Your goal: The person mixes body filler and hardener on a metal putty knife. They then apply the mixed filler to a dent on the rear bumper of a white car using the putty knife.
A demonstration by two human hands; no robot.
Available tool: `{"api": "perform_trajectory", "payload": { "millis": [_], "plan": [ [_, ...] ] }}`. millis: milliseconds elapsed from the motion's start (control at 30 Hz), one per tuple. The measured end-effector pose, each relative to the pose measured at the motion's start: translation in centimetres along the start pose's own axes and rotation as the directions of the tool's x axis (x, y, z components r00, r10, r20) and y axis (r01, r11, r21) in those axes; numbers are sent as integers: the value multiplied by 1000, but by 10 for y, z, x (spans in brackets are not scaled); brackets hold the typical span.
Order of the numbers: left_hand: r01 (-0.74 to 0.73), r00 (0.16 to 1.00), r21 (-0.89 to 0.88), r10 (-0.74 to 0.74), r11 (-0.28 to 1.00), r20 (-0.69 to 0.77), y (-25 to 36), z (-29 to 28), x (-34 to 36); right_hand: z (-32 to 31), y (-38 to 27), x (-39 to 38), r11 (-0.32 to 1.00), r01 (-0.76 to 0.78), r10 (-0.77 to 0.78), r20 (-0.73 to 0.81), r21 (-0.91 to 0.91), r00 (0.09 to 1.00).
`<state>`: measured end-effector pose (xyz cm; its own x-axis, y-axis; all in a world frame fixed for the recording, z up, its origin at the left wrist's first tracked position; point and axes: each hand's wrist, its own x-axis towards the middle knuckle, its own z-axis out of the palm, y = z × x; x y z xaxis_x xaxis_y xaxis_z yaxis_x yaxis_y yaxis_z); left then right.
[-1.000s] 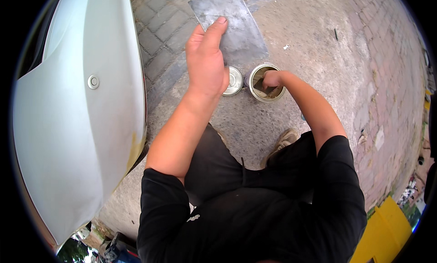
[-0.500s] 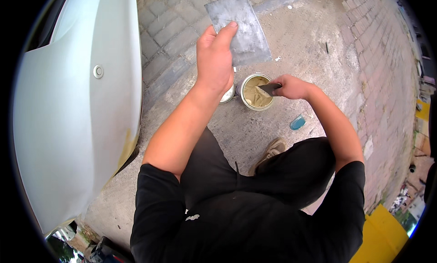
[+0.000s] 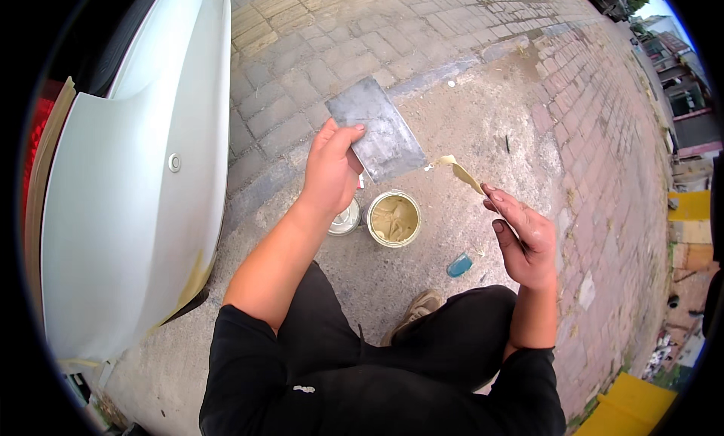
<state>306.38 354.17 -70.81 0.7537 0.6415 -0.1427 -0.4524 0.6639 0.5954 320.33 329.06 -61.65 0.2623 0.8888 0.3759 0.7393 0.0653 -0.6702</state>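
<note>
In the head view, we see the left hand clamped on the left edge of a grey plate, which looks thin, stiff and light; that edge seems a sound hold. The right hand pinches a spreader in the air, right of the open can. Its beige paste looks soft and sticky, so we judge the opposite end best to grip. Fingers hide that end; the plate hides the left fingertips.
</note>
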Motion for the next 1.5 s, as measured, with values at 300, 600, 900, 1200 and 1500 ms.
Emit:
{"api": "perform_trajectory", "payload": {
  "millis": [300, 600, 900, 1200, 1500],
  "plan": [
    [268, 890, -60, -223, 961, 398, -11, 23, -31, 7, -14, -10, 926, 360, -370, -80, -114, 926],
    [331, 825, -110, -231, 937, 517, -23, 33, -48, 8, -12, -17, 890, 430, -440, -38, -152, 897],
    [269, 852, -96, -190, 958, 489, -22, 43, -54, 11, -20, -20, 902, 356, -379, -53, -244, 924],
    [225, 850, -82, -154, 971, 504, -25, 43, -60, 23, -23, -15, 909, 259, -298, -76, -327, 951],
    [153, 921, -142, -89, 978, 379, -14, 53, -62, 27, 8, -12, 753, -233, 501, -307, 615, 809]
  ]
}}
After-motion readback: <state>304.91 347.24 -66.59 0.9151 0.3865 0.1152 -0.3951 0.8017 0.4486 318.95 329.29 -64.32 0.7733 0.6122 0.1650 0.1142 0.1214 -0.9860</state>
